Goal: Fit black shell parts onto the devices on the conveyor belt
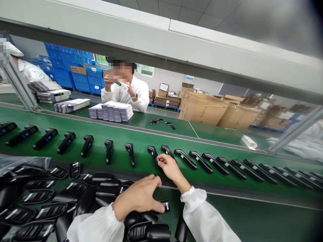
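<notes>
My right hand (170,168) reaches over the green conveyor belt, its thumb and fingers pinched at a black handheld device (152,151). The device has a bent head, shaped like an infrared thermometer, and its lower end is partly hidden by my fingers. My left hand (140,195) is open, thumb spread from the fingers, above a heap of black plastic covers (41,210). Beneath its thumb lies a small black part (165,205) with pale marks. More black devices lie spaced along the belt, including one (130,154) to the left and one (185,158) to the right.
A metal frame (161,37) crosses above the belt. Beyond it, a person (138,89) in white holds up a device behind stacked white boxes (111,111). Cartons (203,107) and blue crates (80,75) stand behind. A clear plastic bag (24,161) lies at left.
</notes>
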The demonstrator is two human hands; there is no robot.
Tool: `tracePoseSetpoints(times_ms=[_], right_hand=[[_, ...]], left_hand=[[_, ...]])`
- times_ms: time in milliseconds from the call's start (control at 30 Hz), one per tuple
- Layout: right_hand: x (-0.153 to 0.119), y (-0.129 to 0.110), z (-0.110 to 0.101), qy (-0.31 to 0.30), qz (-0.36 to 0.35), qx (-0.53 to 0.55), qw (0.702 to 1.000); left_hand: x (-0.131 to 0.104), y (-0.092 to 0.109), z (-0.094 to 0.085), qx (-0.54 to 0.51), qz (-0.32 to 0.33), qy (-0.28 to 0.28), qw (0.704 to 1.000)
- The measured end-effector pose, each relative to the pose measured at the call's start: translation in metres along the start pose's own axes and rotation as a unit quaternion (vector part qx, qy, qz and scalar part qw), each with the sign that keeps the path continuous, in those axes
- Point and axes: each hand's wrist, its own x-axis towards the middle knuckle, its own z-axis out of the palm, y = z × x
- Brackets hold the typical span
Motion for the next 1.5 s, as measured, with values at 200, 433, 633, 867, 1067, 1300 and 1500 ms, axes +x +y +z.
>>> tracePoseSetpoints(times_ms=[200, 433, 633, 867, 1067, 1300, 1500], right_hand=[[0.002, 0.006, 0.012, 0.016, -0.014, -0.326, 0.945], [0.002, -0.008, -0.006, 0.060, -0.014, -0.319, 0.946], [-0.054, -0.064, -0.032, -0.178, -0.157, 0.044, 0.970], [-0.072, -0.070, 0.013, 0.012, 0.101, 0.380, 0.920], [-0.076, -0.079, 0.018, -0.095, 0.053, 0.498, 0.860], [-0.039, -0.046, 0.008, -0.004, 0.096, 0.295, 0.951], [-0.015, -0.001, 0.001, -0.038, -0.006, -0.140, 0.989]], left_hand=[[0.001, 0.007, 0.026, 0.125, 0.068, -0.023, 0.990], [0.001, -0.005, 0.015, 0.011, 0.057, 0.056, 0.997], [-0.012, -0.032, -0.015, -0.276, -0.028, 0.066, 0.959], [-0.019, -0.029, 0.005, -0.612, -0.001, 0.049, 0.789], [-0.023, -0.024, 0.003, -0.664, 0.024, 0.037, 0.747], [-0.036, -0.053, -0.013, -0.148, -0.020, 0.118, 0.982], [-0.037, -0.068, -0.012, 0.092, -0.022, 0.092, 0.991]])
